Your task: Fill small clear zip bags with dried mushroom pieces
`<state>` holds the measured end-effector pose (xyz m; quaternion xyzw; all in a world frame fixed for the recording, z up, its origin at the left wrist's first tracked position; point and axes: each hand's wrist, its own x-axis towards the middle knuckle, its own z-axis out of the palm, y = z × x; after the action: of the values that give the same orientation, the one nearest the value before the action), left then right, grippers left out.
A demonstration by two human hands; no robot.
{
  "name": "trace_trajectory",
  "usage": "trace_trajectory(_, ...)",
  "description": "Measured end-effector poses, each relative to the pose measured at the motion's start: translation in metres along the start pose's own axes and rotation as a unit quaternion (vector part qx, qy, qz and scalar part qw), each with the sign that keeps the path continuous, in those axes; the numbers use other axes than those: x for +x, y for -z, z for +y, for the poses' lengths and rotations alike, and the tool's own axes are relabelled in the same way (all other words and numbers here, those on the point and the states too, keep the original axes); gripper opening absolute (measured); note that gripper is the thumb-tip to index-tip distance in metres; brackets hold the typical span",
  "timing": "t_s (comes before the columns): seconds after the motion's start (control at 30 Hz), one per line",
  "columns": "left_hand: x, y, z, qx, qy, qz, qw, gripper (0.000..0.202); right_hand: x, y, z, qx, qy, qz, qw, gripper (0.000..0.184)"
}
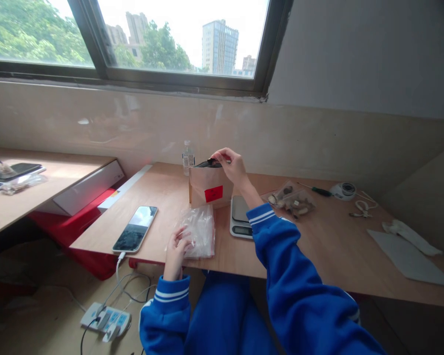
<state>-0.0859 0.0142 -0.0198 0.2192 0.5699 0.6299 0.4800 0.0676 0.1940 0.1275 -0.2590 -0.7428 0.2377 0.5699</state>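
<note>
A brown paper bag [210, 182] with a red label stands upright on the table, dark contents showing at its mouth. Over its top edge, my right hand [230, 162] is closed in a pinch on a small dark piece, whose kind I cannot make out. My left hand [178, 244] lies on a flat stack of clear plastic zip bags [202, 236] near the front edge, its fingers loosely bent and apart. Right of the stack sits a kitchen scale [240, 217], partly hidden by my right arm.
A phone [135, 229] charges at the left. Behind the paper bag stands a water bottle [188, 157]. To the right are a clear bag of brownish pieces [292, 199], a screwdriver [321, 191], a white dome camera [343, 191] and a grey sheet [407, 256]. A power strip [106, 319] lies on the floor.
</note>
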Motion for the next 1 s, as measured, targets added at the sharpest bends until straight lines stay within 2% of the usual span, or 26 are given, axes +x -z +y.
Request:
trace_trajectory(0.17,-0.005,-0.005,0.002,0.003,-0.006,-0.023,1.0,0.057,-0.007,0.013,-0.006,-0.062,0.003,-0.078,0.995,0.027)
trace_trajectory(0.3,-0.01,-0.005,0.006,0.006,-0.022,-0.037,0.999,0.057,-0.036,0.016,-0.03,-0.092,0.016,0.004,0.996,0.023)
trace_trajectory(0.37,-0.014,-0.008,0.008,0.007,-0.046,-0.051,0.998,0.056,-0.068,0.01,-0.043,-0.089,-0.03,0.037,0.995,0.027)
trace_trajectory(0.43,-0.02,-0.014,0.01,0.002,-0.075,-0.076,0.994,0.054,-0.107,0.001,-0.054,-0.091,-0.106,0.032,0.99,0.031)
trace_trajectory(0.47,-0.023,-0.017,0.011,-0.003,-0.089,-0.094,0.992,0.054,-0.126,-0.004,-0.057,-0.081,-0.156,0.033,0.984,0.042)
trace_trajectory(0.53,-0.03,-0.024,0.01,-0.013,-0.106,-0.14,0.984,0.053,-0.158,-0.011,-0.06,-0.003,-0.277,0.017,0.961,0.059)
trace_trajectory(0.6,-0.035,-0.027,0.009,-0.015,-0.109,-0.19,0.976,0.056,-0.178,-0.014,-0.059,0.105,-0.371,-0.009,0.923,0.054)
trace_trajectory(0.67,-0.039,-0.028,0.009,-0.011,-0.101,-0.237,0.966,0.058,-0.188,-0.013,-0.058,0.168,-0.396,-0.011,0.903,0.041)
trace_trajectory(0.77,-0.043,-0.027,0.011,-0.008,-0.073,-0.29,0.954,0.053,-0.195,-0.01,-0.058,0.153,-0.354,0.029,0.922,0.032)
trace_trajectory(0.83,-0.046,-0.028,0.014,-0.008,-0.043,-0.277,0.96,0.045,-0.201,-0.01,-0.059,0.134,-0.346,0.038,0.928,0.031)
trace_trajectory(0.9,-0.047,-0.03,0.015,-0.007,-0.034,-0.21,0.977,0.044,-0.21,-0.013,-0.061,0.126,-0.358,0.015,0.925,0.031)
trace_trajectory(1.0,-0.045,-0.032,0.012,0.004,-0.067,-0.097,0.993,0.042,-0.224,-0.016,-0.066,0.095,-0.372,-0.045,0.922,0.031)
